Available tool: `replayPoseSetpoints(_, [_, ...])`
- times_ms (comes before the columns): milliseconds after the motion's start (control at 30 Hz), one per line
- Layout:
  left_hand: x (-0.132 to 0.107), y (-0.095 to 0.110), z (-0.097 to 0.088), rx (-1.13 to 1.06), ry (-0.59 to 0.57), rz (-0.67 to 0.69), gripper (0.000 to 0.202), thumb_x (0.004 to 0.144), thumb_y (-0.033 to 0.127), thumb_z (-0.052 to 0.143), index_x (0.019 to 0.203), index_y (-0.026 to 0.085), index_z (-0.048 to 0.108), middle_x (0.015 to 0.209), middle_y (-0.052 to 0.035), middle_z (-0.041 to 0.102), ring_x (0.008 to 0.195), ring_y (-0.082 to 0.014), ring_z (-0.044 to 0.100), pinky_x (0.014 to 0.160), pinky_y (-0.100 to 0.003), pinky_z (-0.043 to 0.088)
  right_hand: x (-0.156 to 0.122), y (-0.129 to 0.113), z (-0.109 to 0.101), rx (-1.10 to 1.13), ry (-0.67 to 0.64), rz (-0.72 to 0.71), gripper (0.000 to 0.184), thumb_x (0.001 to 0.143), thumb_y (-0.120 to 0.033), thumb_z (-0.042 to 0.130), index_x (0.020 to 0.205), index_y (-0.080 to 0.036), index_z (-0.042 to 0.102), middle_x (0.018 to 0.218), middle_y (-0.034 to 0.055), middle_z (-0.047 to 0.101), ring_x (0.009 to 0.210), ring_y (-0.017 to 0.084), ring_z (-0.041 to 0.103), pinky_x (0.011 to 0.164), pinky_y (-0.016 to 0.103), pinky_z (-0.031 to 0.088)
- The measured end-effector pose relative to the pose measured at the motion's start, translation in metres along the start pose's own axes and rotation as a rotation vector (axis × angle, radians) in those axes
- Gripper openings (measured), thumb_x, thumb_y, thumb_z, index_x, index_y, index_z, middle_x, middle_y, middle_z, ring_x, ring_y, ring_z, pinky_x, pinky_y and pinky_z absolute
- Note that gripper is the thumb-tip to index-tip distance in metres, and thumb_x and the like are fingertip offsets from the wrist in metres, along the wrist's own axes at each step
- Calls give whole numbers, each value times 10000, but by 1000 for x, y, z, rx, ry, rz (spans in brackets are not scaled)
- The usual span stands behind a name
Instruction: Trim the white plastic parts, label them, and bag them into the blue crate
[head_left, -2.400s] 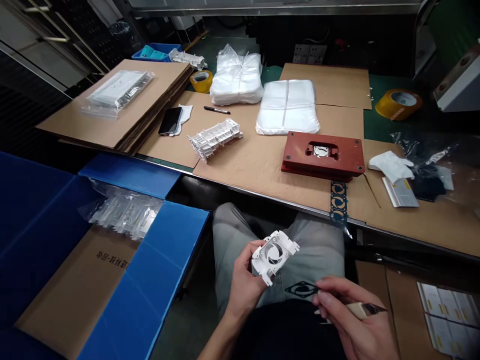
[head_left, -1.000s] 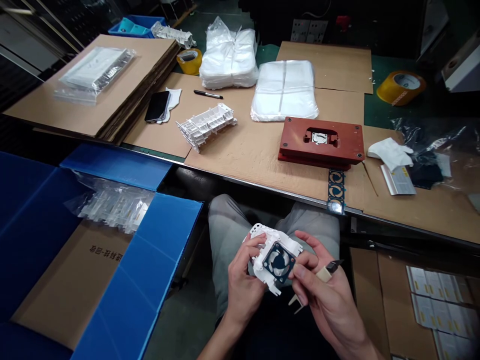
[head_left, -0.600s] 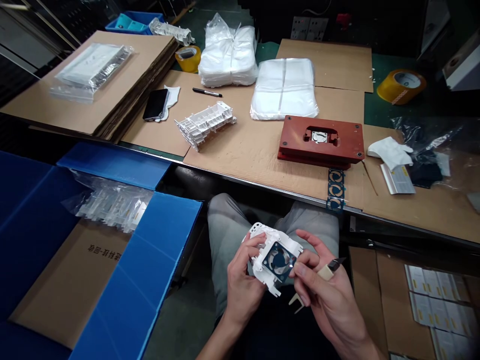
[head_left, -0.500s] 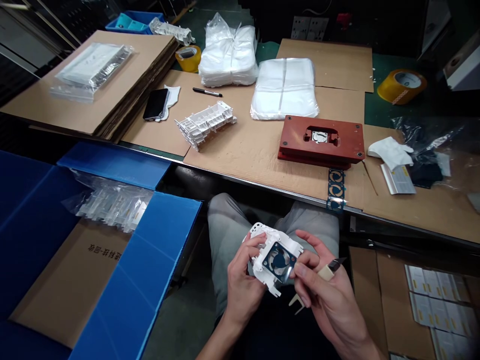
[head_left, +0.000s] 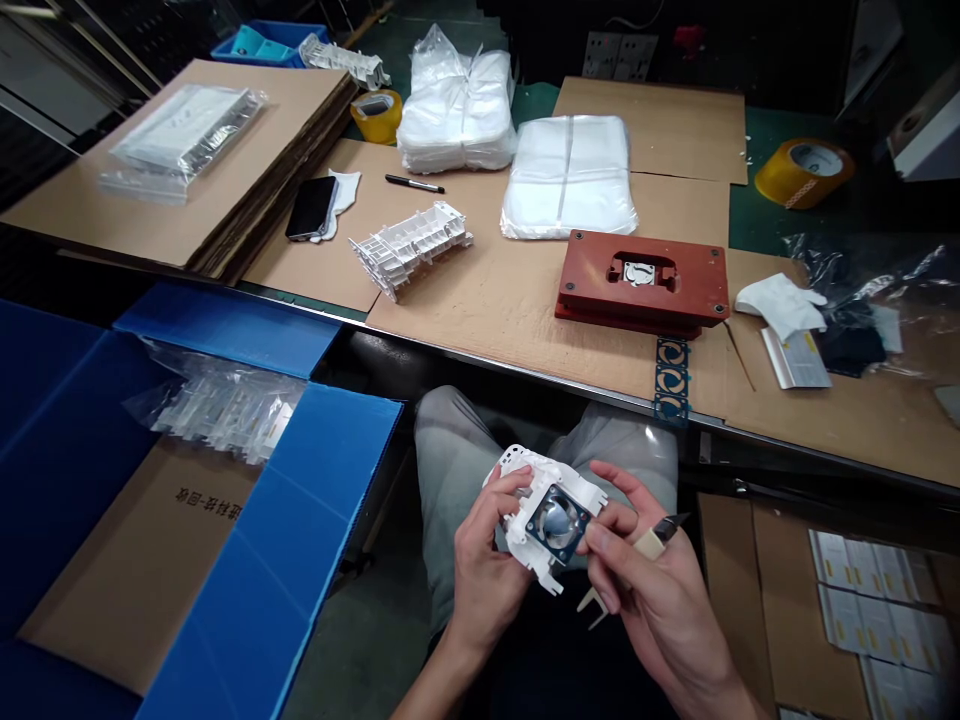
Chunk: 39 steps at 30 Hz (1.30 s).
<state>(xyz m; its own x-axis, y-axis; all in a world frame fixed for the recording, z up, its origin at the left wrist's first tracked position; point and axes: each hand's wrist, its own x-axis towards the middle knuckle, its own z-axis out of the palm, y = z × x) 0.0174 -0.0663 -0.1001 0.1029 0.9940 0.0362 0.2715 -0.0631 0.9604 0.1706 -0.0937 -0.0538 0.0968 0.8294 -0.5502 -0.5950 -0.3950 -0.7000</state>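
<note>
My left hand (head_left: 491,545) grips a white plastic housing (head_left: 544,475) above my lap, its fingers wrapped over the left side. On the housing's upper face lies a dark square frame (head_left: 535,520) with a shiny round middle. The thumb and forefinger of my right hand (head_left: 637,570) press together at the right edge of this frame. Across the same hand runs a cream tool (head_left: 649,545) with a dark pointed blade at its upper end. Two thin cream prongs (head_left: 594,603) stick out below the fingers. Whether the fingertips also pinch the frame is hidden.
A red-brown fixture block (head_left: 641,310) sits on the bench, with a strip of dark ring-patterned stickers (head_left: 672,380) hanging over the edge. Another white housing (head_left: 412,248) lies left of it. A blue box (head_left: 300,540) stands at left; bagged stacks (head_left: 568,180) lie behind.
The frame's round middle now shows a smooth bright gleam instead of a fan-like pattern. My right fingertips have shifted very slightly left; my left hand and the housing look still.
</note>
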Motion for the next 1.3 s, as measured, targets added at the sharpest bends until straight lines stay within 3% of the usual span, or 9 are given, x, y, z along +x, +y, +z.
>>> replayPoseSetpoints(1300, [0,7,3,-13,9,-48,169,795,199,755,789,229,588,1126,-60,716,1185,-290,639,1067,-488,443,4,2,-4,-202,49,-89,569,859,-331,748,1357,-250,485,716,-18,643,471,55,395,423,176,304])
